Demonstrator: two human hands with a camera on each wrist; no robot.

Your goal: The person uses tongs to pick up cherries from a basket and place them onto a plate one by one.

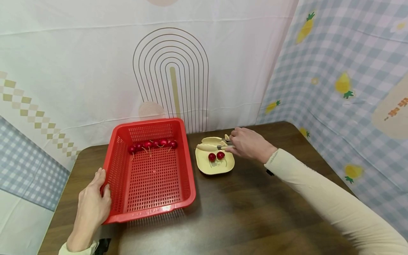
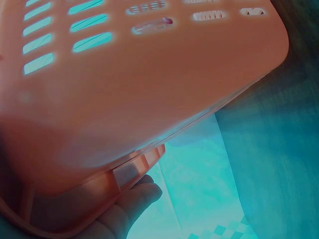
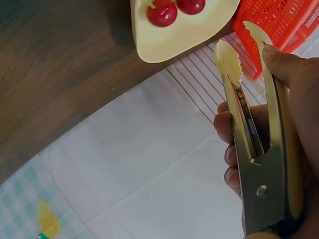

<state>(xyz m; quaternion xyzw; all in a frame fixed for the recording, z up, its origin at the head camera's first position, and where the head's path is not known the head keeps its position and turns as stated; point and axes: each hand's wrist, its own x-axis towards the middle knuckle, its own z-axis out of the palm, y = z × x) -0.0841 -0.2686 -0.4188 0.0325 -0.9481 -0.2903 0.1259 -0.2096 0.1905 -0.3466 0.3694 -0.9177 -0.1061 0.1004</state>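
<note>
My left hand [image 1: 94, 202] grips the left rim of a red plastic basket [image 1: 153, 209] with slotted walls. Inside, several red cherries [image 1: 147, 144] with stems lie in a row along the far end. My right hand [image 1: 250, 144] holds metal tongs [image 3: 264, 174] with cream scalloped tips, which overlap the far part of a small pale yellow plate [image 1: 204, 166] in the head view. The tips stand apart with nothing between them in the right wrist view. Two cherries [image 1: 220, 155] sit on the plate. Fingers [image 2: 142, 194] of my left hand show under the basket rim in the left wrist view.
Basket and plate stand side by side on a dark wooden table [image 1: 242, 212], plate to the right. A white patterned cloth [image 1: 236, 71] hangs behind the table's far edge, and a blue checked cloth [image 1: 322, 117] hangs along the right side.
</note>
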